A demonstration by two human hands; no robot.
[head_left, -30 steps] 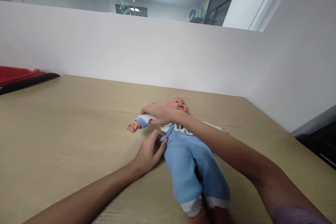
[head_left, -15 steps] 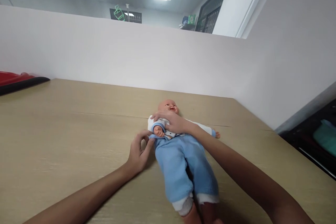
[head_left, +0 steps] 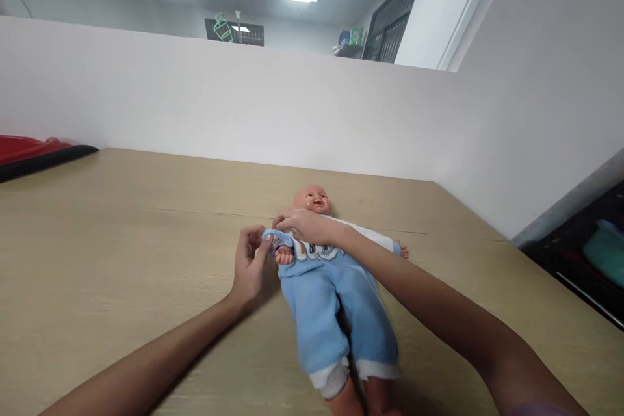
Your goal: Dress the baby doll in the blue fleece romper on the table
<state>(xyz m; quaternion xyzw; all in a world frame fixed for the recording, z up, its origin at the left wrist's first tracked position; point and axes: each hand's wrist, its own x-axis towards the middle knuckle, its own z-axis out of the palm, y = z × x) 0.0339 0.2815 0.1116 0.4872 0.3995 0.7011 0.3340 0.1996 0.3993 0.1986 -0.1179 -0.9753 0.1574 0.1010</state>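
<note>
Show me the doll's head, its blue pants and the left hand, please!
Doll's head (head_left: 312, 199): head camera view, middle of the face.
Blue pants (head_left: 318, 318): head camera view, the leg on the picture's left.
Left hand (head_left: 247, 275): head camera view, middle of the hand.

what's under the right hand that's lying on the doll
The right hand lies over the upper chest of the doll. Part of the white top shows beside it; what's directly beneath the hand is covered.
</note>
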